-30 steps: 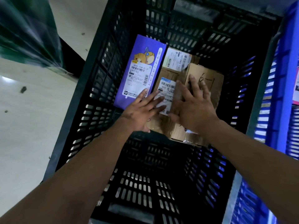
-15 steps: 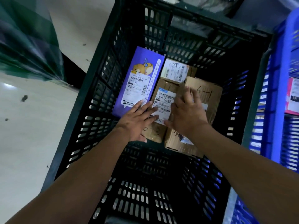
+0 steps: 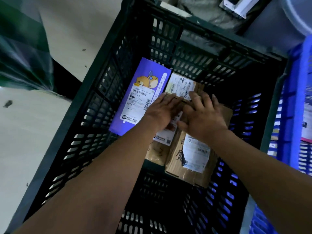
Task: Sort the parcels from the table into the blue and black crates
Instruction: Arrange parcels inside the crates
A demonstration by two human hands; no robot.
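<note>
Parcels: I count four on the bottom of the black crate [image 3: 101, 105], all gathered toward its far wall.
Purple parcel [image 3: 140, 98]: it lies flat along the black crate's left wall, with a white label and a cartoon animal facing up.
Middle box [image 3: 156, 152]: brown cardboard, touching the purple parcel on the side away from the crate's left wall. Its white label faces up and is mostly hidden under a hand.
Right box [image 3: 185, 171]: brown cardboard with a torn white label, touching the middle box and lying nearer the crate's right wall.
Far box [image 3: 180, 83]: brown with a white label up, between the other two boxes and the crate's far wall, beside the purple parcel's far end.
Left hand [image 3: 162, 112]: I see it flat on the middle box, fingers straight and close together, pointing at the crate's far wall and gripping nothing.
Right hand [image 3: 204, 119]: also flat, with straight, slightly spread fingers. The palm is over the right box's far end, the fingertips reach the far box's label, and it grips nothing.
Forearms: both are bare and reach down into the crate over its near wall.
Blue crate [image 3: 293, 115]: just beside the black crate's right wall; a pink-edged parcel [image 3: 308, 125] shows inside it.
Floor [image 3: 33, 132]: pale and speckled, left of the black crate.
Green sheet [image 3: 22, 48]: blurred, left of the black crate; I cannot tell what it is.
Grey bag [image 3: 211, 14]: just beyond the black crate's far wall.
</note>
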